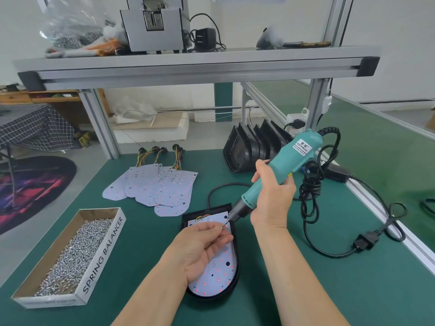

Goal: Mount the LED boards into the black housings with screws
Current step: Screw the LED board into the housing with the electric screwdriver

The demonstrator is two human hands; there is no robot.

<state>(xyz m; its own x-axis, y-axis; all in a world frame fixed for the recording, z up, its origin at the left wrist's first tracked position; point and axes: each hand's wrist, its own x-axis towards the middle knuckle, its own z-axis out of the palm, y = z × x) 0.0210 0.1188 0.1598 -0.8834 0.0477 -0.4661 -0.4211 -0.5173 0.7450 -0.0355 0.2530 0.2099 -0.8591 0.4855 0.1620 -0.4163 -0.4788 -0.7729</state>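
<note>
**Near lower centre: setting a screw on the driver bit**

Low in the middle of the frame, the left hand (207, 243) lies palm-up, its grip narrow, pinching a small screw (223, 228) between thumb and fingertips right at the tip of the electric screwdriver (282, 165). Whether the screw is already seated on the bit is too small to tell. The right hand (273, 198) wraps its grip fully round the teal barrel, and the tool slants down toward the left. Beneath both hands, the LED board (219, 267) lies inside the black housing (236, 257) on the green tabletop (306, 290).

To do this step well, I judge the screw should sit square on the bit before the pinch lets go. The driver should then come nearer upright over a hole at the board's upper end, since a slanted start risks a crooked thread or a slip onto the LEDs. The left fingers should clear before the trigger, then could steady the housing. More screws wait in the cardboard box (101, 255) at lower left.
</note>
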